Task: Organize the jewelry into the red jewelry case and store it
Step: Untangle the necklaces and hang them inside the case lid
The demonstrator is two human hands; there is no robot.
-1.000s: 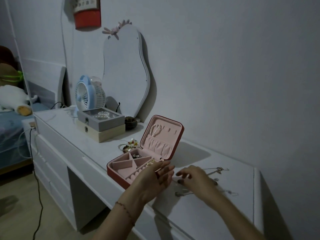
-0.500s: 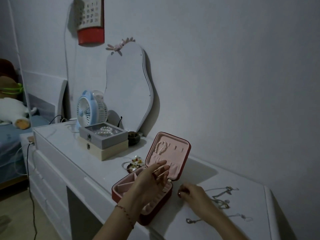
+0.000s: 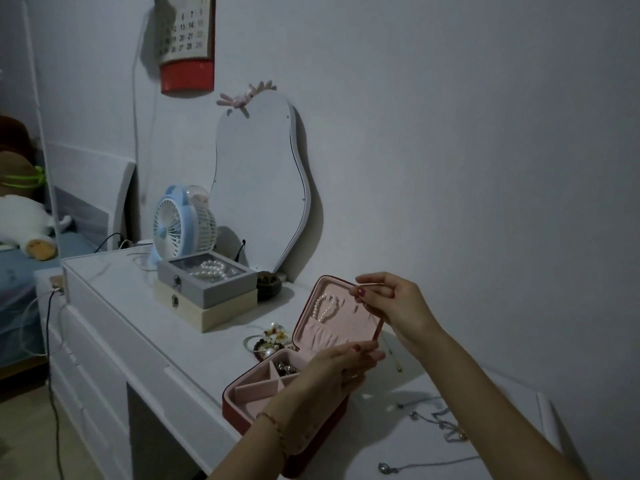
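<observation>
The red jewelry case [image 3: 239, 415] lies open on the white dresser [image 3: 138, 327], pink lid [image 3: 332, 329] upright. A pearl bracelet [image 3: 323, 306] hangs inside the lid. My right hand [image 3: 398, 306] is raised at the lid's upper right corner and pinches a thin chain necklace [image 3: 398, 367], which dangles beside the lid. My left hand [image 3: 332, 372] hovers over the case's tray with fingers stretched toward the hinge, hiding the nearer compartments. Dark beads [image 3: 285, 367] sit in one far compartment.
Loose silver necklaces [image 3: 440, 422] and a pendant chain [image 3: 384, 468] lie on the dresser at right. A pile of bracelets [image 3: 272, 339] sits left of the lid. Behind stand stacked boxes [image 3: 207, 308], a small bowl [image 3: 268, 285], a fan [image 3: 180, 230] and a mirror [image 3: 259, 188].
My right hand has lifted off the dresser top and risen to the lid's upper corner with a thin chain. My left hand stays over the tray.
</observation>
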